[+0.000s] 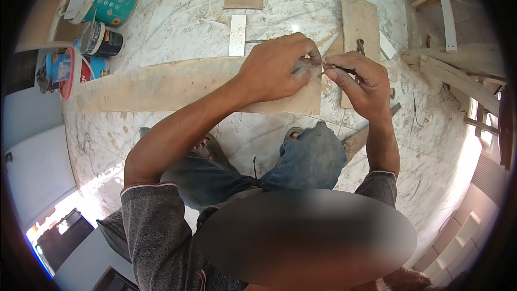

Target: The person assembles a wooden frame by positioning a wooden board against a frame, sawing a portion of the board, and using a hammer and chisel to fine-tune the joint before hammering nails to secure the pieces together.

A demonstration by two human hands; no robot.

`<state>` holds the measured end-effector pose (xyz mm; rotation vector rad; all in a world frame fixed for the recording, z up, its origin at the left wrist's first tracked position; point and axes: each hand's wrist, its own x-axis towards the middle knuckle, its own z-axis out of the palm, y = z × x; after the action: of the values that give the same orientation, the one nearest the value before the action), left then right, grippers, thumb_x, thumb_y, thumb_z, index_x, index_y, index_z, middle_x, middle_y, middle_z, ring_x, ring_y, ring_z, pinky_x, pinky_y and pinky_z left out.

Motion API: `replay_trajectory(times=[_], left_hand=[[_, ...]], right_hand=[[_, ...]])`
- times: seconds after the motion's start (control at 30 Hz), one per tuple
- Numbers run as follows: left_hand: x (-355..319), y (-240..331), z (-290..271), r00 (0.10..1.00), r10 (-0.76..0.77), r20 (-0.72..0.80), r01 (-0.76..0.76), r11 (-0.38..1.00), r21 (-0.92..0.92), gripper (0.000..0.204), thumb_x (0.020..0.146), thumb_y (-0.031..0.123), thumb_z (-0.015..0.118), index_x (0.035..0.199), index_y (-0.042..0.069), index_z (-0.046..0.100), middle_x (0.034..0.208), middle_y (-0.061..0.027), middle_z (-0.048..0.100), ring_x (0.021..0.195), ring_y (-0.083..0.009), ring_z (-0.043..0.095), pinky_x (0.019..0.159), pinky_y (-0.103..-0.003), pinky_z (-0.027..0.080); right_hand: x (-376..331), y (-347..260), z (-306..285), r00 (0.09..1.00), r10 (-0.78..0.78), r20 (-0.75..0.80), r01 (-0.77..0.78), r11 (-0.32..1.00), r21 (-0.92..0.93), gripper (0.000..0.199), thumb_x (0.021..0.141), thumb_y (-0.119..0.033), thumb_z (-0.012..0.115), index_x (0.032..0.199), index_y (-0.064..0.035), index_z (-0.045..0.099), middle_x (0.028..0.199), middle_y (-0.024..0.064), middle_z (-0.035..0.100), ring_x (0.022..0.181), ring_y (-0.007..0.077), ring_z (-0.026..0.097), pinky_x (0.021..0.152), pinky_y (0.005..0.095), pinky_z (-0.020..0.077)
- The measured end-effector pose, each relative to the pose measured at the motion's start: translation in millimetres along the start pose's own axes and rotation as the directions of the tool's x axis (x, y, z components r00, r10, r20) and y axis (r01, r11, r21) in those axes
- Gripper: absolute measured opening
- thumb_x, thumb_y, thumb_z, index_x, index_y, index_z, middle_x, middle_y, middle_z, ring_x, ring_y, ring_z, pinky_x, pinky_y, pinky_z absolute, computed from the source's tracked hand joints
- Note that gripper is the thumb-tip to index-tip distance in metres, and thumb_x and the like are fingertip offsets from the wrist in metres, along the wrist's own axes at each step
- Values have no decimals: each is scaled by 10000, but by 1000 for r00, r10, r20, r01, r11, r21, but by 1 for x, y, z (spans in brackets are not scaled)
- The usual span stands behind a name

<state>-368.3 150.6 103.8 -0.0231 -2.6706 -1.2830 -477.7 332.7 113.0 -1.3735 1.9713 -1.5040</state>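
Observation:
Both my hands are raised close together over a long wooden board (161,85) on the floor. My left hand (277,69) is closed, its thumb and forefinger curled toward each other; whatever lies between them, if anything, is hidden. Facing it, my right hand (363,82) pinches a thin, dark, nail-like piece (333,67) between thumb and fingers. A dark metal tool end (360,46) shows just beyond the right hand, over a second board (358,16); I cannot tell whether it is held or lying there.
A handsaw (355,143) lies beside my right knee. Small wood offcuts (243,0) and a white strip (237,35) lie farther off. Teal and black buckets (116,1) stand at the far left. Timber pieces (458,78) lean at the right.

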Motion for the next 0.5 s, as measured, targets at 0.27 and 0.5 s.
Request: replay_trajectory(times=[0.27, 0.5], left_hand=[[-2, 1, -9, 1000, 16, -16, -16, 1000, -16, 231, 710, 251, 676, 876, 93, 648, 918, -69, 638, 834, -276, 622, 733, -390, 477], [2, 4, 1, 999, 32, -2, -32, 997, -64, 194, 728, 211, 724, 865, 81, 678, 967, -60, 650, 829, -261, 628, 734, -373, 469]], right_hand=[[10, -8, 10, 993, -115, 33, 119, 982, -148, 183, 813, -112, 690, 982, -43, 679, 873, 95, 688, 762, 212, 656, 660, 288, 503], [9, -7, 3, 985, -147, 89, 166, 950, -266, 215, 845, -185, 658, 1008, -47, 675, 932, 89, 678, 787, 213, 642, 695, 295, 502]])
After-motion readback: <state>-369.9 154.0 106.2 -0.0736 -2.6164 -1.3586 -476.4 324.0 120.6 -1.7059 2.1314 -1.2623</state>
